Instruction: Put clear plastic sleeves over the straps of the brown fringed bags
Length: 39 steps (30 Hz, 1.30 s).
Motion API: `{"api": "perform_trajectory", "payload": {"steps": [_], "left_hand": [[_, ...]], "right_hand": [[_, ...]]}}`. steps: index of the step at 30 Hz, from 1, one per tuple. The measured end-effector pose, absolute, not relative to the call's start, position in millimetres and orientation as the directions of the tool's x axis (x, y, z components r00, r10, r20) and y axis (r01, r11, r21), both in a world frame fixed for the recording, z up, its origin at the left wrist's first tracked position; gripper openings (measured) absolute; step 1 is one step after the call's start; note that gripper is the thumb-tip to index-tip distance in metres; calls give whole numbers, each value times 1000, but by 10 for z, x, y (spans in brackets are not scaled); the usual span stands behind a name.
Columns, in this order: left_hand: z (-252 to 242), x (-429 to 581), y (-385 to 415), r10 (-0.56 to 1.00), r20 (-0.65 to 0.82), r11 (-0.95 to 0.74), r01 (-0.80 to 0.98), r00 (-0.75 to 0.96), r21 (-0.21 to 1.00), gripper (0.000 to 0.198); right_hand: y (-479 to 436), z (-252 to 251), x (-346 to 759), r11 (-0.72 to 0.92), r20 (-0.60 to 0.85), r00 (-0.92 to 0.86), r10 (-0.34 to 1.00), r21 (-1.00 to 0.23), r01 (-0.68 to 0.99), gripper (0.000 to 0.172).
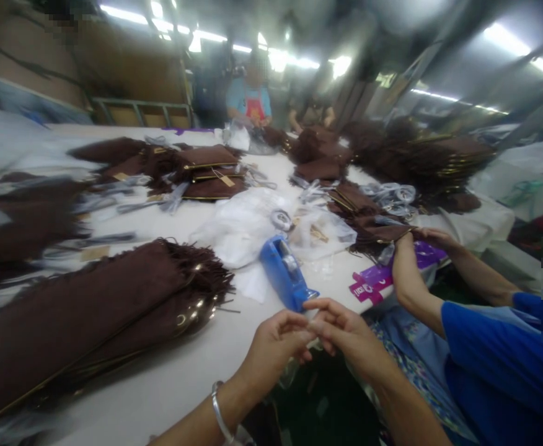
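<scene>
My left hand [276, 347], with a silver bangle at the wrist, is closed in a pinch at the table's front edge. Against its fingertips rest those of my right hand [343, 331], also pinched. Whatever lies between the fingers is too small to make out. Just beyond them stands a blue tape dispenser [283, 272] with a roll in it. Behind the dispenser lie clear plastic bags [318, 232] and a white bag [248, 226].
Brown fringed pouches [99, 303] are stacked at the left, with more [211, 164] farther back. At the right, a person in blue [499, 353] handles a brown pouch [378, 232] over purple tape [374, 279]. Two people are across the white table [197, 365].
</scene>
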<state>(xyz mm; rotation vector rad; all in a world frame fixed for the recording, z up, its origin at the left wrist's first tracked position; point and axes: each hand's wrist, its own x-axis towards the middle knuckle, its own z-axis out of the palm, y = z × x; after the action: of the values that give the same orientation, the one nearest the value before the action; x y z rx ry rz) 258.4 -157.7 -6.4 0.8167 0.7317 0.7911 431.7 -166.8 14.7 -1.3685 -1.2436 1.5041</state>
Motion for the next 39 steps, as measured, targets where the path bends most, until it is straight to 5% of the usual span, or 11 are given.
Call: {"api": "perform_trajectory", "payload": {"steps": [11,24,39], "left_hand": [[-125,2784,-1598,818,-274,453,-274,506,848,11],[-293,2893,-1720,795,-334,498,-230,507,836,20],[-251,2774,-1672,885,-158,172,8,438,985,14]], "right_hand": [[-1768,-7,4499,-287,-280,-132,951,-958,-32,33],[-1848,-132,4520,-301,-304,-10,953,-937,-176,32],[-1859,-144,4406,-379,-379,-60,923,-873,-308,32]]}}
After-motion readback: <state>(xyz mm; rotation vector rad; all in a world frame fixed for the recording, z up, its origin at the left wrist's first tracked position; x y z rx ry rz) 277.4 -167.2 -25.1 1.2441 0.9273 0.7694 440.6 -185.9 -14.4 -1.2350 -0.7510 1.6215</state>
